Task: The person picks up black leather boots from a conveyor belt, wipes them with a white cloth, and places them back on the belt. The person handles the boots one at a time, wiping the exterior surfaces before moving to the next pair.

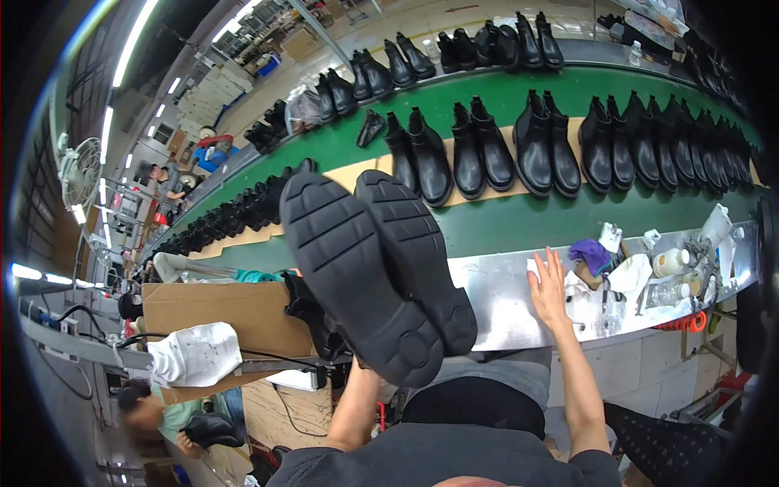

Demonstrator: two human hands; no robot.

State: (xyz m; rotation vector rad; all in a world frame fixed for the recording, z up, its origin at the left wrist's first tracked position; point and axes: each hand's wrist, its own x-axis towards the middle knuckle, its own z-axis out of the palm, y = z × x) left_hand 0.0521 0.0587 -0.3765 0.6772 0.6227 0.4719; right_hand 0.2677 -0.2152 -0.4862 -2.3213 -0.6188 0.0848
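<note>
A pair of black ankle boots (345, 243) is raised in front of me, ridged soles facing the camera, the two side by side. My left forearm (355, 410) runs up behind them; the boots hide the fingers of my left hand, which holds them up. My right hand (549, 292) is open with fingers spread, nothing in it, over the shiny metal bench edge (495, 304). Just right of that hand lie white paper or cloth scraps (578, 296) and a purple cloth (591, 256).
Beyond the bench a green conveyor (503, 223) carries rows of black boots (483, 150). White bottles (670, 261) and tools clutter the bench's right end. At left stand a cardboard box (219, 304) and a white cloth (195, 355). A co-worker (174, 414) holds a black shoe lower left.
</note>
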